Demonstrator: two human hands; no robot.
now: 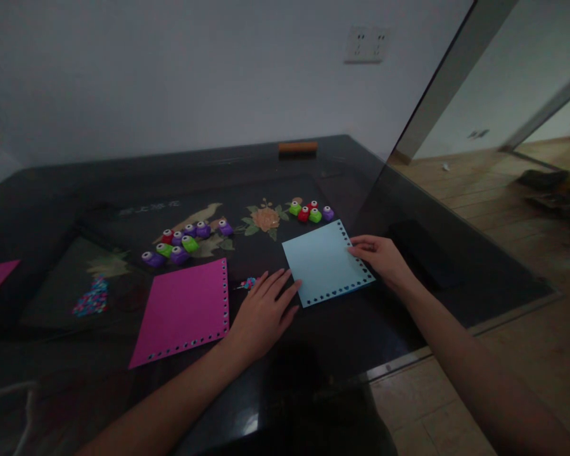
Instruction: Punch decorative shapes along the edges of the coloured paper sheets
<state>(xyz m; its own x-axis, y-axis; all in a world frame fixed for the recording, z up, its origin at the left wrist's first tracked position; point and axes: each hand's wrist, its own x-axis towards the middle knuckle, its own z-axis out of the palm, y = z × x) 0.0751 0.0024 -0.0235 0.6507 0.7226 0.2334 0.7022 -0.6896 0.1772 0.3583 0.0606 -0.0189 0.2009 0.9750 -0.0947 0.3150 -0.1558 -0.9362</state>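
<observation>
A light blue sheet of paper (325, 263) lies on the dark table, with small shapes punched along its right and lower edges. My right hand (377, 256) pinches its right edge between thumb and fingers. My left hand (263, 313) rests with fingers stretched out, its thumb at the sheet's lower left edge. Beside the left fingertips is a small heap of coloured confetti (249, 283). Left of that hand lies a magenta sheet (185, 310), punched along its right and lower edges.
Several craft punches (178, 244) in purple, green and red stand behind the magenta sheet, and several more punches (308, 211) behind the blue one. A larger confetti heap (92, 296) is at the left. A brown cylinder (297, 147) lies near the wall.
</observation>
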